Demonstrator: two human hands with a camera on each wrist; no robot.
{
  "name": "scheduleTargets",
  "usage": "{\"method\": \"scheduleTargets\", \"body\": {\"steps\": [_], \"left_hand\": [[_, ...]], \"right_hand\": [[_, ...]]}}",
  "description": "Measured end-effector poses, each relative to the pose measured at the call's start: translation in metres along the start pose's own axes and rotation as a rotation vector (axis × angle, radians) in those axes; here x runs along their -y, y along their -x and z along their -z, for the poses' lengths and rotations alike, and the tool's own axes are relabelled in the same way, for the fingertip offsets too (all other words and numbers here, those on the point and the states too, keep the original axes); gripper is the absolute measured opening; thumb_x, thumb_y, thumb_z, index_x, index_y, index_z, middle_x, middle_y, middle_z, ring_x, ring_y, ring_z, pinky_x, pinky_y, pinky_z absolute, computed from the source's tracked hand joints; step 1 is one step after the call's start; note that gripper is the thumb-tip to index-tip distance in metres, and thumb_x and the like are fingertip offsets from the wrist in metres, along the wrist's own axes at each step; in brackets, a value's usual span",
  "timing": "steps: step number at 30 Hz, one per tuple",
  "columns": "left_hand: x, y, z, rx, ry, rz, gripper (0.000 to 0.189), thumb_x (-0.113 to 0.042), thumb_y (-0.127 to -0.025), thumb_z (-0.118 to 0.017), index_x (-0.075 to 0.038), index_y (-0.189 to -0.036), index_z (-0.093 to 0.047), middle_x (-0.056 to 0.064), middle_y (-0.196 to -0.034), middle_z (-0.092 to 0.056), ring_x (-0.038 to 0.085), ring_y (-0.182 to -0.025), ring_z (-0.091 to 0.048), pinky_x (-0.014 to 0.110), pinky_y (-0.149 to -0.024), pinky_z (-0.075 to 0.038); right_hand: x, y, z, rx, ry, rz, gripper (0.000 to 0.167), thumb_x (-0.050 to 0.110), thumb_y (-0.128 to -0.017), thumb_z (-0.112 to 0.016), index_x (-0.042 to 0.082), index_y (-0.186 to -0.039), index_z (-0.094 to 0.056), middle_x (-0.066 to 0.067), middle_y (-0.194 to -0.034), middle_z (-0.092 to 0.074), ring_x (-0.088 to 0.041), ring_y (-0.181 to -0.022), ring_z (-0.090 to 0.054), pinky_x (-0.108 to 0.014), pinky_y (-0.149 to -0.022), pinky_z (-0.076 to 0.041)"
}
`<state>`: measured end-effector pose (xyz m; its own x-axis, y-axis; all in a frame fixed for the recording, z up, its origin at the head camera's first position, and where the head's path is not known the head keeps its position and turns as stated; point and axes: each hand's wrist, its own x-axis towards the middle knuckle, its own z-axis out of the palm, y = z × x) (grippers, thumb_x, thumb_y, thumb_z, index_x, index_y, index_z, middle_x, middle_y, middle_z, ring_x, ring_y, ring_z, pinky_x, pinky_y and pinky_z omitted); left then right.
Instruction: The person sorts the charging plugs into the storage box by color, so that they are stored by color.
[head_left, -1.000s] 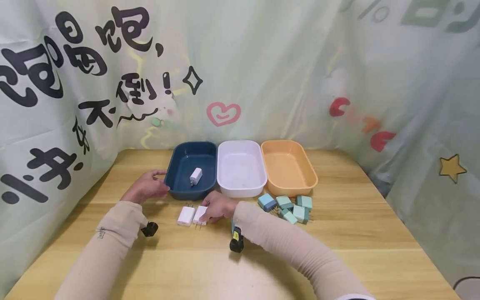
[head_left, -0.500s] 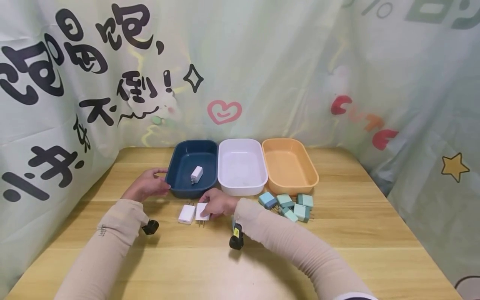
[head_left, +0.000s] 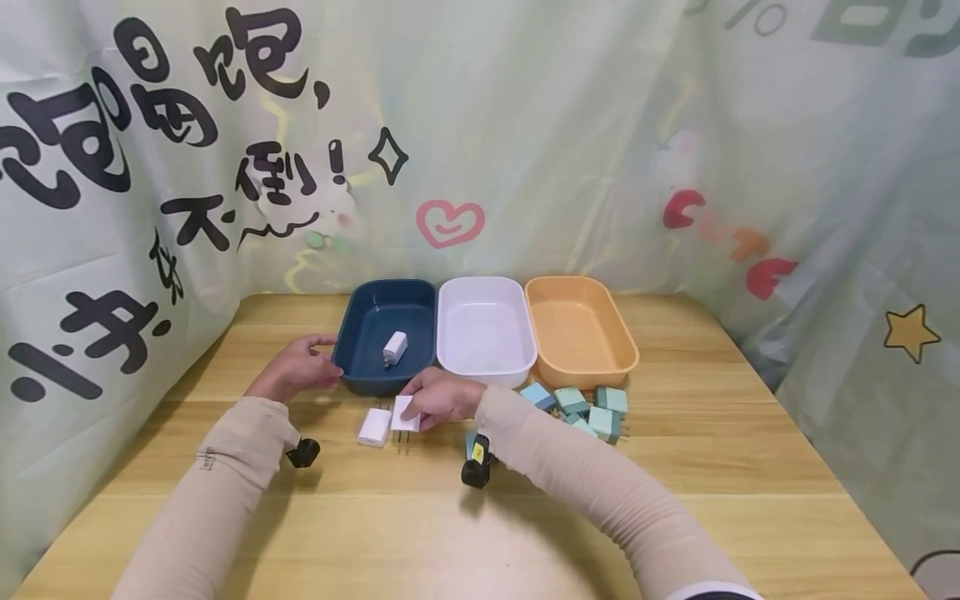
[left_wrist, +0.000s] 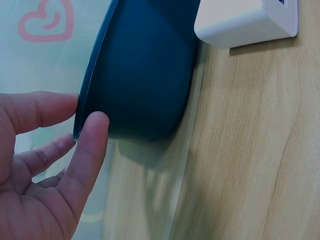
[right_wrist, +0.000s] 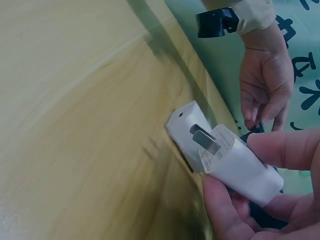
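White charger (right_wrist: 245,172) has crept up, pinched in the right hand (head_left: 444,397); left hand (head_left: 303,368) loosely touches the navy tray (head_left: 381,315). Looks like pick-up, next probably needs rim clearance.

- Head view: bright, diffuse light, with pale glare on the near middle of the surface (head_left: 468,537).
- Soft shadows lie beside both sleeves (head_left: 592,487).
- Left wrist view: dimmer, bluish; streaky, soft-edged shadows beside the blue tray (left_wrist: 140,75).
- Right wrist view: dim; print on the held charger (right_wrist: 245,167) blurs.
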<state>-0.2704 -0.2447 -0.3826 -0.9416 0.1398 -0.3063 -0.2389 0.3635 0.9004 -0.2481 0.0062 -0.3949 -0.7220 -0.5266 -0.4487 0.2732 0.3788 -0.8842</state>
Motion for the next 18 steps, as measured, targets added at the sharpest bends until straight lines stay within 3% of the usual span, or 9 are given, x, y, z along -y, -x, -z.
{"method": "scheduleTargets", "body": {"steps": [9, 18], "left_hand": [[0.001, -0.002, 0.001, -0.011, -0.001, 0.013, 0.074, 0.007, -0.088, -0.059, 0.005, -0.15, -0.019, 0.035, -0.137, -0.037, 0.025, -0.088, -0.064, 0.042, -0.087, -0.054], [0.002, -0.002, 0.001, -0.011, -0.006, 0.01, 0.074, 0.007, -0.088, -0.059, 0.005, -0.15, -0.019, 0.035, -0.136, -0.038, 0.025, -0.089, -0.064, 0.041, -0.086, -0.055]], "right_hand": [[0.008, 0.005, 0.003, 0.036, -0.031, -0.011, 0.036, -0.009, -0.087, -0.06, -0.007, -0.122, -0.054, -0.016, -0.094, -0.059, -0.024, -0.074, -0.059, -0.038, -0.071, -0.057], [0.015, 0.004, 0.007, 0.035, 0.001, 0.018, 0.038, -0.005, -0.088, -0.062, -0.005, -0.124, -0.054, -0.016, -0.096, -0.061, -0.024, -0.073, -0.061, -0.033, -0.064, -0.058]]}}
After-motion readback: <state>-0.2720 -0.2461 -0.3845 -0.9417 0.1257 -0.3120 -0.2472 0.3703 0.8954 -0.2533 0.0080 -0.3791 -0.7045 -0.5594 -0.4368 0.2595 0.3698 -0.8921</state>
